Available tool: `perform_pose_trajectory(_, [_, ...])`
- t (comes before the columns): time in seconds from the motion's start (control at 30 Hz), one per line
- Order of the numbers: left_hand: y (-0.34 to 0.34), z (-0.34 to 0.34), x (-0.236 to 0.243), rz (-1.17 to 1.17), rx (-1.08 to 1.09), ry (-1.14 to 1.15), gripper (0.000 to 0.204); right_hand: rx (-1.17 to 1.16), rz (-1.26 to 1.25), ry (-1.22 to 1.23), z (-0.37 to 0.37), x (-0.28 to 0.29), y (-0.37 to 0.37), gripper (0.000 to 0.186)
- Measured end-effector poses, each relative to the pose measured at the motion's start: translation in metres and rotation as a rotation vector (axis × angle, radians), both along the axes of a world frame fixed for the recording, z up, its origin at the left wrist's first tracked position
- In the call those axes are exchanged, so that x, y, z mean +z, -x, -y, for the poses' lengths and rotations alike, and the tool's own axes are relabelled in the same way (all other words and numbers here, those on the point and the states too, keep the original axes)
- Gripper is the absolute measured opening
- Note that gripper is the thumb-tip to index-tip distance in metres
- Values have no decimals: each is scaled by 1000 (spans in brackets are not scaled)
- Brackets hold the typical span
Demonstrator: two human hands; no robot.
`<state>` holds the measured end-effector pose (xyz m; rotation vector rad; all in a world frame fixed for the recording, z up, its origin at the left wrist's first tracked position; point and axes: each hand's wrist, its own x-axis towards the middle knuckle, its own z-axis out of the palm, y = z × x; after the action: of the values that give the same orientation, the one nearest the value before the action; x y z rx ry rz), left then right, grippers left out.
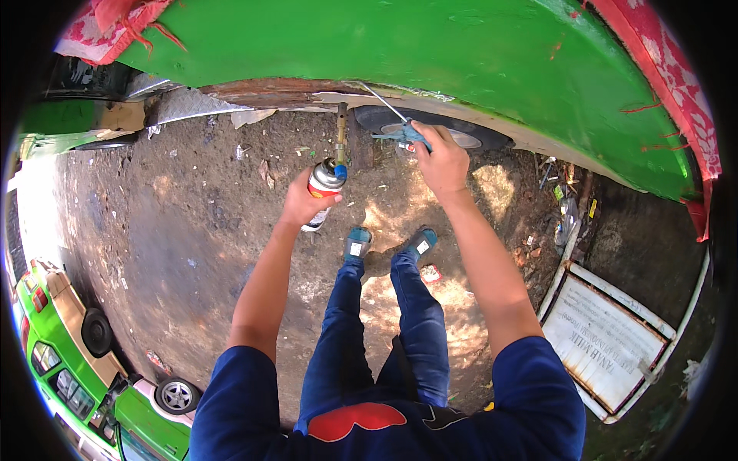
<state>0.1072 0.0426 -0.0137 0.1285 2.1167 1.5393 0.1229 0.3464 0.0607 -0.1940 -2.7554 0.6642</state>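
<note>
My left hand (304,200) grips a gas canister (321,182) with a blue-fitted brass torch nozzle (340,131) on top, pointed up toward the lower edge of a green vehicle panel (392,42). No flame can be made out. My right hand (442,161) is closed on a blue-handled tool (407,132) with a long thin metal shaft (380,100), whose far end reaches the panel's edge. A brownish, flaking strip (269,94) runs along that edge. A dark wheel (469,137) sits beneath the panel, behind the tool.
Littered dirt ground (177,253) lies around my feet (357,244). Green vehicles (65,384) stand at the lower left. A rusty white sign in a metal frame (600,330) lies at the right, near scattered debris (567,211). Red patterned cloth (676,84) hangs at the upper right.
</note>
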Motion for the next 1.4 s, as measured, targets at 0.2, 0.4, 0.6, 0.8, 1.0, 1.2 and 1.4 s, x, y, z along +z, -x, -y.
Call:
perform_pose_trajectory(0.2, [-6, 10, 0, 22, 26, -1, 64, -33, -32, 67, 4, -1, -1, 35])
perform_pose_trajectory(0.4, [-10, 15, -1, 12, 43, 1, 63, -16, -16, 47, 9, 6, 2, 33])
perform_pose_trajectory(0.6, [-9, 10, 4, -49, 19, 45, 62, 5, 2, 13, 11, 3, 7, 33])
perform_pose_trajectory(0.8, [-12, 15, 12, -3, 15, 40, 62, 10, -5, 18, -15, 8, 1, 32])
perform_pose_trajectory(1.0, [-12, 22, 16, -50, 43, 23, 61, 91, 17, -5, 8, 8, 27, 30])
perform_pose_trajectory(1.2, [-15, 24, 14, -28, 25, 38, 60, 59, 137, 35, -4, 16, 17, 33])
perform_pose_trajectory(1.4, [-14, 7, 16, -22, 0, 11, 58, 24, 46, -9, -17, 17, 6, 27])
